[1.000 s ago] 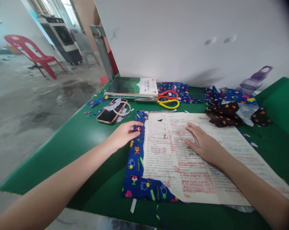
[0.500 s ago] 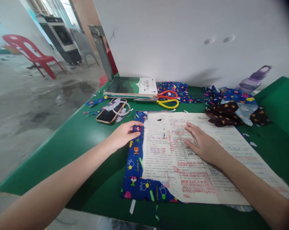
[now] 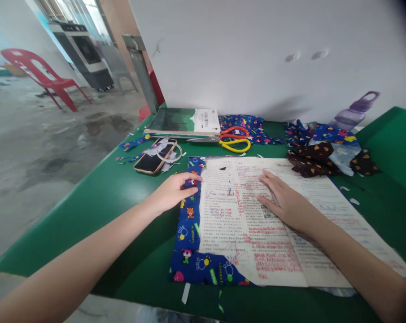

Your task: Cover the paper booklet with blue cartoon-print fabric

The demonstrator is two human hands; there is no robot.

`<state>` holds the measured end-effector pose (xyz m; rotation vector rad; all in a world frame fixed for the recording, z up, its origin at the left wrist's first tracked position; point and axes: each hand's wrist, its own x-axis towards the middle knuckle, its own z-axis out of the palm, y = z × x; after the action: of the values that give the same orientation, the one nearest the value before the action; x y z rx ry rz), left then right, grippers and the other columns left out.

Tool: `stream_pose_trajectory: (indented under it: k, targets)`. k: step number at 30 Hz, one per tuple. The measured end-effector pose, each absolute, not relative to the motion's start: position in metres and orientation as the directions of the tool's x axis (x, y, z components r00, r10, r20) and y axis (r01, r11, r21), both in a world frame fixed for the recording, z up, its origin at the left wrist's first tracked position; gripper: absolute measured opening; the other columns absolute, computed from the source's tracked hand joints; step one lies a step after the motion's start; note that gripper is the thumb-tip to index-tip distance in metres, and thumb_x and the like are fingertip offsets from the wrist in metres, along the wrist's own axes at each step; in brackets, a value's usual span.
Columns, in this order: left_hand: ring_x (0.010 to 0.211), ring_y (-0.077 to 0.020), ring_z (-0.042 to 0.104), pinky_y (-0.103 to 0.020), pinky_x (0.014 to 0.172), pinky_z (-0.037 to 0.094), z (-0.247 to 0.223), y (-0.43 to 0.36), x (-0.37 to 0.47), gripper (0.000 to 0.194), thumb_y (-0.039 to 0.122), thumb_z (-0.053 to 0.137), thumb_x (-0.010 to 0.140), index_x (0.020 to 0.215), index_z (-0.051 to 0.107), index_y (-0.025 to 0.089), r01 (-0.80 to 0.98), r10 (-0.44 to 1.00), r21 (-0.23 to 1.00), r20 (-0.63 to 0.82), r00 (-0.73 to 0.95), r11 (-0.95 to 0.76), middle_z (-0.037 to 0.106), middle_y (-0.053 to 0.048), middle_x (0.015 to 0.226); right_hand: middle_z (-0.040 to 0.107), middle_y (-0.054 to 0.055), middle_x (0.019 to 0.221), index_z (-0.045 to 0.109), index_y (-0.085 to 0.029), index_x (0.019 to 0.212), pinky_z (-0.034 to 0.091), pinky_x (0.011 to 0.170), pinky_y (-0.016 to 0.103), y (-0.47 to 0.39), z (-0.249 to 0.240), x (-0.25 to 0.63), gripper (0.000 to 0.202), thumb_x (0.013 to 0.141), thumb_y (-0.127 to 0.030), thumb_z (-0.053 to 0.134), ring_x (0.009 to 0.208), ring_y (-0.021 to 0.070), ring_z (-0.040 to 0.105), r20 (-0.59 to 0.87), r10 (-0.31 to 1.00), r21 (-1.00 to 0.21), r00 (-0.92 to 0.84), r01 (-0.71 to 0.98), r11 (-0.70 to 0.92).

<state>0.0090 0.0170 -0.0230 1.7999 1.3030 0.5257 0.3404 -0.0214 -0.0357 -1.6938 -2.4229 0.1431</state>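
Green table [image 3: 118, 193]: left hand [image 3: 173, 190] on cloth [image 3: 186, 234], right hand [image 3: 286, 202] on paper [image 3: 221, 226].

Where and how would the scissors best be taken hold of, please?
Probably by the red and yellow handle loops, with the right hand coming from the near right. The scissors lie flat, blades pointing left along the front of the book, so the loops face right, away from the tips.

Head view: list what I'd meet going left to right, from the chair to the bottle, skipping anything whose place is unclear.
Red chair → left hand → scissors → right hand → purple bottle.
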Motion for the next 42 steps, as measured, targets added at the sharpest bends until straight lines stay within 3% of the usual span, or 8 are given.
stream_pose_trajectory:
  k: [5, 10, 15, 20, 23, 26, 32, 42]
  targets:
    - [0.06, -0.0122, 0.048, -0.025, 0.06, 0.035, -0.023, 0.017, 0.008, 0.032, 0.03, 0.058, 0.081, 0.112, 0.062, 0.024, 0.574, 0.916, 0.808, -0.117, 0.385, -0.138, 0.06, 0.002, 0.078, 0.042, 0.016, 0.141, 0.044, -0.011, 0.132, 0.032, 0.109, 0.044, -0.018, -0.027, 0.359, 0.06, 0.089, -0.052, 0.036, 0.131, 0.0278, 0.037, 0.111, 0.948, -0.145, -0.298, 0.939, 0.312]
    - [0.075, -0.0165, 0.06, -0.03, 0.071, 0.044, -0.022, 0.015, 0.01, 0.035, 0.028, 0.062, 0.079, 0.113, 0.059, 0.023, 0.474, 0.918, 0.878, -0.132, 0.373, -0.067, 0.065, -0.002, 0.094, 0.056, 0.013, 0.127, 0.057, -0.015, 0.118, 0.041, 0.101, 0.046, -0.017, -0.019, 0.377, 0.05, 0.086, -0.051, 0.042, 0.119, 0.0287, 0.05, 0.047, 0.948, -0.16, -0.314, 0.935, 0.318]
    - [0.082, -0.0211, 0.065, -0.035, 0.074, 0.051, -0.022, 0.013, 0.013, 0.052, 0.028, 0.062, 0.081, 0.13, 0.044, 0.026, 0.227, 0.941, 0.961, -0.217, 0.26, 0.159, 0.067, -0.004, 0.092, 0.045, 0.009, 0.14, 0.052, -0.02, 0.128, 0.034, 0.107, 0.047, -0.02, -0.017, 0.381, 0.053, 0.086, -0.051, 0.043, 0.129, 0.0276, 0.04, -0.024, 0.905, -0.166, -0.424, 0.895, 0.414]
    - [0.08, -0.0206, 0.065, -0.032, 0.065, 0.051, -0.031, 0.017, 0.011, 0.069, 0.033, 0.067, 0.079, 0.14, 0.034, 0.03, 0.123, 0.963, 0.959, -0.263, 0.064, 0.254, 0.066, -0.005, 0.095, 0.033, 0.007, 0.148, 0.033, -0.022, 0.142, 0.031, 0.11, 0.046, -0.021, -0.018, 0.385, 0.066, 0.085, -0.051, 0.047, 0.135, 0.0273, 0.031, -0.06, 0.875, -0.209, -0.481, 0.863, 0.46]
    - [0.086, -0.021, 0.065, -0.031, 0.068, 0.053, -0.031, 0.019, 0.011, 0.075, 0.03, 0.069, 0.076, 0.141, 0.032, 0.026, 0.024, 0.95, 0.951, -0.308, 0.045, 0.308, 0.066, -0.007, 0.104, 0.025, 0.004, 0.152, 0.024, -0.027, 0.146, 0.029, 0.111, 0.047, -0.023, -0.019, 0.387, 0.073, 0.083, -0.054, 0.049, 0.137, 0.0282, 0.026, -0.096, 0.858, -0.22, -0.505, 0.851, 0.476]
    - [0.086, -0.0205, 0.066, -0.031, 0.07, 0.055, -0.026, 0.019, 0.011, 0.066, 0.027, 0.069, 0.076, 0.136, 0.04, 0.021, -0.06, 0.938, 0.938, -0.337, 0.084, 0.342, 0.067, -0.009, 0.108, 0.017, 0.003, 0.155, 0.015, -0.029, 0.148, 0.028, 0.111, 0.049, -0.025, -0.018, 0.386, 0.081, 0.081, -0.057, 0.051, 0.139, 0.0296, 0.02, -0.131, 0.841, -0.225, -0.525, 0.842, 0.491]
    - [0.085, -0.0211, 0.068, -0.036, 0.077, 0.056, -0.024, 0.02, 0.006, 0.039, 0.029, 0.06, 0.083, 0.121, 0.057, 0.022, -0.018, 0.917, 0.941, -0.326, 0.228, 0.338, 0.07, -0.006, 0.103, 0.013, 0.004, 0.156, 0.007, -0.03, 0.149, 0.018, 0.112, 0.055, -0.03, -0.016, 0.38, 0.083, 0.082, -0.059, 0.049, 0.14, 0.0305, 0.016, -0.135, 0.828, -0.204, -0.544, 0.833, 0.514]
    - [0.097, -0.025, 0.066, -0.042, 0.088, 0.053, -0.009, 0.02, -0.004, 0.044, 0.033, 0.066, 0.079, 0.12, 0.056, 0.023, 0.091, 0.906, 0.942, -0.337, 0.257, 0.324, 0.066, -0.008, 0.114, 0.016, 0.005, 0.155, 0.013, -0.028, 0.149, 0.025, 0.111, 0.052, -0.036, -0.017, 0.361, 0.081, 0.082, -0.058, 0.048, 0.14, 0.0316, 0.018, -0.097, 0.84, -0.203, -0.534, 0.837, 0.509]
